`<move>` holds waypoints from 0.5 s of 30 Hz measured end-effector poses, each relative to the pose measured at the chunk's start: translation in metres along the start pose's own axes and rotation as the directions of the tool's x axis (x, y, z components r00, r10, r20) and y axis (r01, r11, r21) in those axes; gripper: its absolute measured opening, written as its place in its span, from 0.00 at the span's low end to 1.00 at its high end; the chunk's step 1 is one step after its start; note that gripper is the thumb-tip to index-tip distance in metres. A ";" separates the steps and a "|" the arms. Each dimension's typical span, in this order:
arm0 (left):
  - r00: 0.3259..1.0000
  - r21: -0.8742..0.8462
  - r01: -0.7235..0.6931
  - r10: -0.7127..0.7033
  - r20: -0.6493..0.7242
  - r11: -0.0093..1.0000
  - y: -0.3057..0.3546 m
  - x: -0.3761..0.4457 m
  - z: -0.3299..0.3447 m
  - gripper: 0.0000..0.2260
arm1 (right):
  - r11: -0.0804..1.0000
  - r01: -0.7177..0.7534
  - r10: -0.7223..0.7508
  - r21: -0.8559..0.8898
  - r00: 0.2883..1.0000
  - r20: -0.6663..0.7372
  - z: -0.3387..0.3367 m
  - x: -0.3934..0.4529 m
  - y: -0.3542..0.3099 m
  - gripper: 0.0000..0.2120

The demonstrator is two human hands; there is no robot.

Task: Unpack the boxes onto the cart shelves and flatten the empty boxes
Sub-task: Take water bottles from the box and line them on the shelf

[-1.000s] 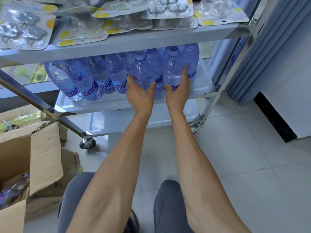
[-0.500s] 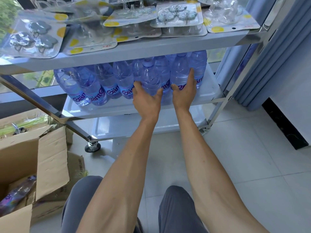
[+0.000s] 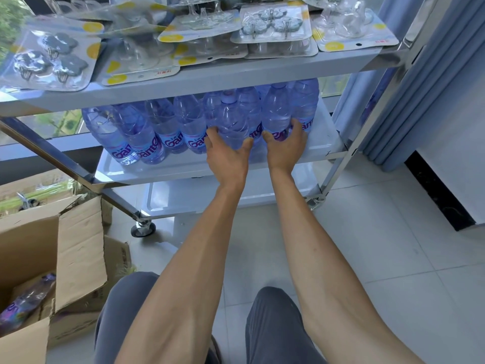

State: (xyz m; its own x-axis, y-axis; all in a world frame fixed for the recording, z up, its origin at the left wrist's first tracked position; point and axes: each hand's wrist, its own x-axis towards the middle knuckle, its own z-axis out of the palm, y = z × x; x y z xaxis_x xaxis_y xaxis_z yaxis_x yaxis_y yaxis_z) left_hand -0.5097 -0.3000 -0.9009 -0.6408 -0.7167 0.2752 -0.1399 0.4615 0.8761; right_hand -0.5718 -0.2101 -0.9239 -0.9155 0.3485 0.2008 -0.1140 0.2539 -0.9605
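Observation:
Several clear blue water bottles [image 3: 162, 127] stand in a row on the cart's middle shelf [image 3: 147, 172]. My left hand [image 3: 227, 156] grips the lower part of one front bottle [image 3: 232, 122], thumb and fingers round its sides. Beside it, my right hand [image 3: 284, 147] grips the neighbouring bottle [image 3: 275, 114] the same way. An open cardboard box [image 3: 52, 253] sits on the floor at the lower left, with one more bottle [image 3: 23, 303] lying inside it.
The top shelf [image 3: 210, 77] is covered with blister packs of hooks [image 3: 47, 59]. The bottom shelf [image 3: 199, 195] shows below. The cart stands on castors [image 3: 143, 228] on a tiled floor. A blue curtain [image 3: 420, 82] hangs at the right.
Both hands have stayed on the two front bottles; the right hand's fingers have curled lower round its bottle. The view has shifted slightly down and left.

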 end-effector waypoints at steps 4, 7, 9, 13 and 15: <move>0.999 -0.020 -0.005 0.006 0.041 1.000 -0.004 -0.005 -0.001 0.34 | 1.000 0.025 -0.025 0.001 1.000 -0.012 -0.009 -0.018 0.001 0.17; 0.999 -0.050 -0.030 0.032 0.038 0.998 -0.007 -0.010 -0.001 0.29 | 0.992 0.036 -0.038 0.117 0.999 0.013 -0.013 -0.030 -0.001 0.10; 0.993 -0.098 -0.077 0.085 0.080 0.992 -0.004 -0.017 -0.002 0.27 | 0.985 0.030 -0.045 0.173 0.996 0.082 -0.015 -0.036 -0.005 0.09; 0.957 -0.241 -0.107 0.165 0.237 0.965 -0.001 -0.021 -0.006 0.26 | 0.965 -0.046 0.002 0.258 0.986 0.168 -0.027 -0.035 -0.011 0.07; 0.937 -0.293 -0.102 0.190 0.292 0.951 -0.003 -0.018 -0.008 0.24 | 0.957 -0.078 -0.004 0.279 0.959 0.283 -0.035 -0.031 -0.014 0.09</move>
State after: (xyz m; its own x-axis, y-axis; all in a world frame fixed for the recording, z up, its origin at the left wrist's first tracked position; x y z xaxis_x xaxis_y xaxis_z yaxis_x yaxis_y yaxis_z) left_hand -0.4918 -0.2930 -0.9048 -0.8478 -0.4310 0.3089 0.1532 0.3586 0.9208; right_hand -0.5280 -0.1932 -0.9103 -0.9867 0.0783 0.1421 -0.1453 -0.0356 -0.9888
